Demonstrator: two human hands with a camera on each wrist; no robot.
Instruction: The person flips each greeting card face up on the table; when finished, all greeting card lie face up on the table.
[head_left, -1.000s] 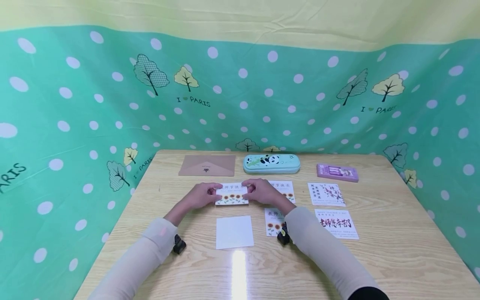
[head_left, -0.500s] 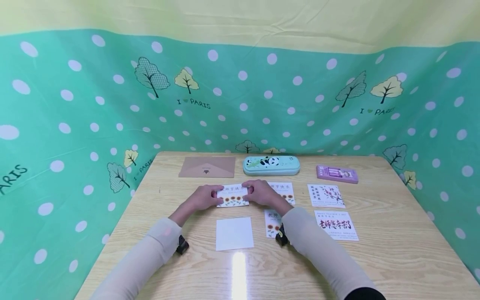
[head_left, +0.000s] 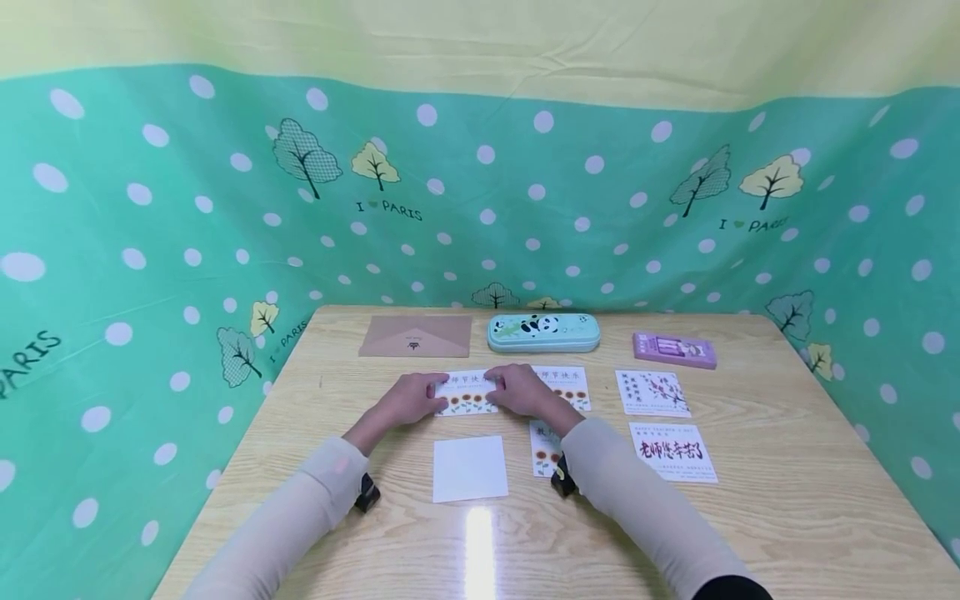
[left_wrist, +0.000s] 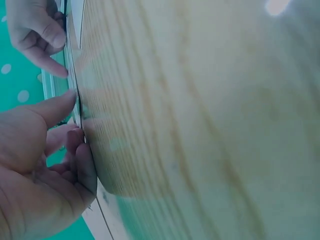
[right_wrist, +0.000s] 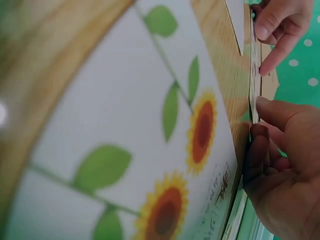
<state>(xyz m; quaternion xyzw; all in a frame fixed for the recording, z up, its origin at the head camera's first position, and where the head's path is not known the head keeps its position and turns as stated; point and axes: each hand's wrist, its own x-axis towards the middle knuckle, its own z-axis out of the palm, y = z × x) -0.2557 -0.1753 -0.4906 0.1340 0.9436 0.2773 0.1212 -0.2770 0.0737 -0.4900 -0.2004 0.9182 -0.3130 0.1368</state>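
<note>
A white greeting card [head_left: 467, 393] printed with sunflowers and a line of characters lies close to the tabletop between both hands. My left hand [head_left: 411, 397] holds its left edge between thumb and curled fingers. At the opposite edge, my right hand [head_left: 521, 389] pinches it the same way. The wrist views show this card almost edge-on, as a thin strip. A plain white square card [head_left: 470, 469] lies just in front. Under the right forearm, a second sunflower card [right_wrist: 150, 150] is partly covered; a third sunflower card [head_left: 566, 387] is partly hidden behind the right hand.
A brown envelope [head_left: 415, 337], a teal panda pencil case [head_left: 543, 333] and a purple box [head_left: 675, 350] stand along the back. To the right lie a blossom card [head_left: 652, 393] and a card with red lettering [head_left: 673, 452]. A polka-dot curtain [head_left: 480, 183] encloses the table.
The held sunflower card has settled flatter and slightly to the right, its near edge no longer standing off the table. Both hands have shifted slightly with it; the other things are unmoved.
</note>
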